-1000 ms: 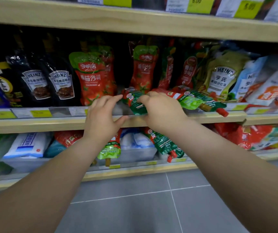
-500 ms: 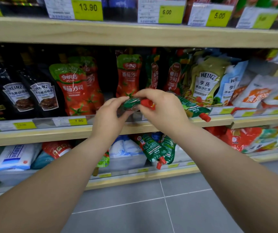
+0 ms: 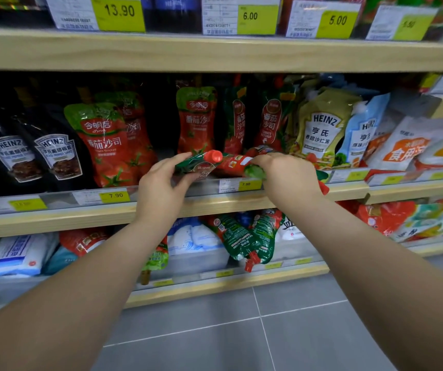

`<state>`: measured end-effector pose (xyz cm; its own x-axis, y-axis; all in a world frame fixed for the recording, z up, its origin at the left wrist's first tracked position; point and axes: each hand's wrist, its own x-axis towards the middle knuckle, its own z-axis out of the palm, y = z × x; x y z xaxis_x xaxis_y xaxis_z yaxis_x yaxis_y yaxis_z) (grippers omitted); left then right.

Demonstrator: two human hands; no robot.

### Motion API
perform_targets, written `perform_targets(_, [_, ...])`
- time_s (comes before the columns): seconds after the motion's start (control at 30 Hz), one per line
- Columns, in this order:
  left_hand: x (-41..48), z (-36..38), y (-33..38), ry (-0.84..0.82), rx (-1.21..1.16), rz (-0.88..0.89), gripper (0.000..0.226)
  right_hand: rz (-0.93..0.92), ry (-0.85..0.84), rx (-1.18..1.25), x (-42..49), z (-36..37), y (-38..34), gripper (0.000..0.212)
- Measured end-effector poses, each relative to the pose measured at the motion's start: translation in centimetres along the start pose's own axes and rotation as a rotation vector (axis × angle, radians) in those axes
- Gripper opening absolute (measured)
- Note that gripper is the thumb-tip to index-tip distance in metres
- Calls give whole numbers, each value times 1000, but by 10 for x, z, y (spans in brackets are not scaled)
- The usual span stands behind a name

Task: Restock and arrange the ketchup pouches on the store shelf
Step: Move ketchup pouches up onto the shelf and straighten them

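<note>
A ketchup pouch [image 3: 225,164] with a red cap lies sideways at the front of the middle shelf [image 3: 54,218], held between both hands. My left hand [image 3: 161,188] grips its green capped end. My right hand [image 3: 288,180] grips the other end, over more lying pouches whose red cap [image 3: 323,187] sticks out at the right. Upright red ketchup pouches [image 3: 102,140] stand behind at the left, and narrower ones [image 3: 196,119] stand in the middle. Two green pouches [image 3: 244,239] hang cap down over the lower shelf's edge.
Black Heinz pouches [image 3: 54,156] fill the shelf's left side and a Heinz salad dressing pouch [image 3: 322,127] stands to the right. Price tags [image 3: 114,195] line the shelf fronts. White and blue bags [image 3: 16,253] lie on the lower shelf. Grey floor tiles [image 3: 215,330] are below.
Both hands lifted the lying pouch off the shelf edge and turned it, so its red cap now points toward me. The view tilted upward, showing the upper price tags.
</note>
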<state>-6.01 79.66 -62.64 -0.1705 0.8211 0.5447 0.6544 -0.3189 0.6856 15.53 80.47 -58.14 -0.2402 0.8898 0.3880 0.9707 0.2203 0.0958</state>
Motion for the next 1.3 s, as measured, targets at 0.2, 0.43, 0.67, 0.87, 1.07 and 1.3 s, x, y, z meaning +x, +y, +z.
perform_targets(0.2, [-3, 5, 4, 3, -4, 112, 38, 74, 267, 75, 1, -10, 14, 39])
perform_targets(0.43, [-2, 34, 25, -108, 30, 189, 48, 118, 429, 162, -13, -30, 34, 20])
perform_targets(0.67, [1, 67, 43, -176, -5, 168, 51, 72, 640, 184, -19, -48, 58, 18])
perform_targets(0.87, [1, 68, 40, -312, 26, 148, 60, 48, 642, 171, -15, -51, 55, 23])
perform_targets(1.07, [15, 21, 34, 25, -28, 100, 55, -61, 627, 166, 4, -59, 20, 25])
perform_targets(1.3, [28, -3, 24, 1, 49, 131, 64, -288, 607, 142, 16, -64, -41, 26])
